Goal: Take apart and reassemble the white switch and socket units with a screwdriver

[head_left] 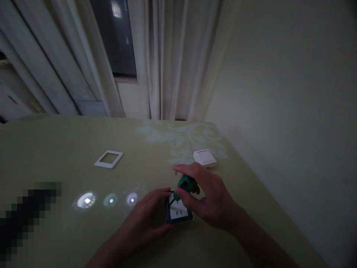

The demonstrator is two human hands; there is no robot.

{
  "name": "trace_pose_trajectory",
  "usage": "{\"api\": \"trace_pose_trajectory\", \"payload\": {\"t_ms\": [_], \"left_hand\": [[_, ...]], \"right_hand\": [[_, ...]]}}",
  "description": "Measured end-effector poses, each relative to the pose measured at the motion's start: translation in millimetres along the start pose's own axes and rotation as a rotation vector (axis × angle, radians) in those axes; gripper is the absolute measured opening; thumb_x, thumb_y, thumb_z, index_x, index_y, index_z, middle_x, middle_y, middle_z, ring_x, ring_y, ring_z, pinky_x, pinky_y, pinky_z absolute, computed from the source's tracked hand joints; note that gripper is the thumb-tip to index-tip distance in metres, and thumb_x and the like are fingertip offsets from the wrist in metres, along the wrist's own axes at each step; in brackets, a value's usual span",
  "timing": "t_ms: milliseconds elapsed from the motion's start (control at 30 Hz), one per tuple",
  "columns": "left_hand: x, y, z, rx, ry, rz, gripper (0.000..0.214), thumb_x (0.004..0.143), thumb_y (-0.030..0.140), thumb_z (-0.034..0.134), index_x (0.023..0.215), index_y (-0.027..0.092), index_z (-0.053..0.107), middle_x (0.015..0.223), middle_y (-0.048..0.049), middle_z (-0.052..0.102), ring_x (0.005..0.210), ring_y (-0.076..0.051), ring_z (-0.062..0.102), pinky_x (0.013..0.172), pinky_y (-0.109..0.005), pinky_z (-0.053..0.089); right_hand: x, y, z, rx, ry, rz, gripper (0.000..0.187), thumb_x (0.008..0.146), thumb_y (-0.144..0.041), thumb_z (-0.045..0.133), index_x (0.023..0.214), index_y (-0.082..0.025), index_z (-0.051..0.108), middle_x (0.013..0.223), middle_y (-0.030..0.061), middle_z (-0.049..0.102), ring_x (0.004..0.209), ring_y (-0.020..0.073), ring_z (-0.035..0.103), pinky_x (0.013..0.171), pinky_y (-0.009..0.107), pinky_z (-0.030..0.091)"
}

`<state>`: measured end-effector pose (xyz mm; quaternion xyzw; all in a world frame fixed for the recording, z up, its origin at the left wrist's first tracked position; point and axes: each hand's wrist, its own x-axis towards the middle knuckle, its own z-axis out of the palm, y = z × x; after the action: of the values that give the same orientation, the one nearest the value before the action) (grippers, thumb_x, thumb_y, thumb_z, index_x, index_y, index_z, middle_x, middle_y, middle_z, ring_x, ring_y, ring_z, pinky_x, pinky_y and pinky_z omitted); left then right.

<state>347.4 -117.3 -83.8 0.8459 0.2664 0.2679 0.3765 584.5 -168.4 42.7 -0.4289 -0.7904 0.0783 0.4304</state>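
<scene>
My right hand (208, 197) is closed around a green-handled screwdriver (185, 184), whose tip points down at a white wall socket (178, 214) lying on the table (69, 149). My left hand (145, 219) holds the socket's left edge, fingers curled against it. The socket's face shows slots and a dark rim.
A white square cover frame (109, 159) lies further back on the left. A white switch unit (204, 157) sits behind my right hand. Light spots reflect on the glossy green tablecloth. Curtains and a dark window stand behind; a wall runs along the right. A blurred patch covers the lower left.
</scene>
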Motion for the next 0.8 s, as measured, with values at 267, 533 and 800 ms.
{"api": "trace_pose_trajectory", "payload": {"t_ms": [267, 533, 800], "left_hand": [[-0.4, 0.6, 0.1, -0.003, 0.002, 0.032, 0.071, 0.089, 0.03, 0.086, 0.151, 0.041, 0.052, 0.152, -0.0036, 0.068, 0.135, -0.034, 0.068, 0.114, -0.05, 0.058], [0.9, 5.5, -0.1, 0.004, 0.003, 0.013, 0.068, 0.089, 0.029, 0.085, 0.148, 0.04, 0.053, 0.149, -0.0049, 0.07, 0.132, -0.035, 0.07, 0.111, -0.052, 0.059], [0.7, 4.9, 0.7, -0.02, 0.007, 0.015, 0.069, 0.087, 0.026, 0.084, 0.148, 0.04, 0.055, 0.149, -0.0036, 0.07, 0.131, -0.035, 0.07, 0.11, -0.05, 0.06]], "right_hand": [[3.2, -5.7, 8.4, 0.225, -0.068, -0.099, 0.061, 0.108, -0.02, 0.054, 0.167, -0.03, 0.043, 0.139, 0.0101, 0.069, 0.118, 0.022, 0.07, 0.103, 0.039, 0.061], [2.7, -3.7, 11.0, 0.187, 0.096, -0.084, 0.049, 0.105, -0.02, 0.066, 0.153, -0.031, 0.064, 0.127, 0.0082, 0.073, 0.11, 0.0218, 0.073, 0.094, 0.038, 0.065], [1.7, -7.6, 6.0, 0.165, 0.121, -0.096, 0.046, 0.104, -0.021, 0.071, 0.148, -0.031, 0.069, 0.121, 0.0072, 0.072, 0.104, 0.0199, 0.073, 0.091, 0.035, 0.066]]}}
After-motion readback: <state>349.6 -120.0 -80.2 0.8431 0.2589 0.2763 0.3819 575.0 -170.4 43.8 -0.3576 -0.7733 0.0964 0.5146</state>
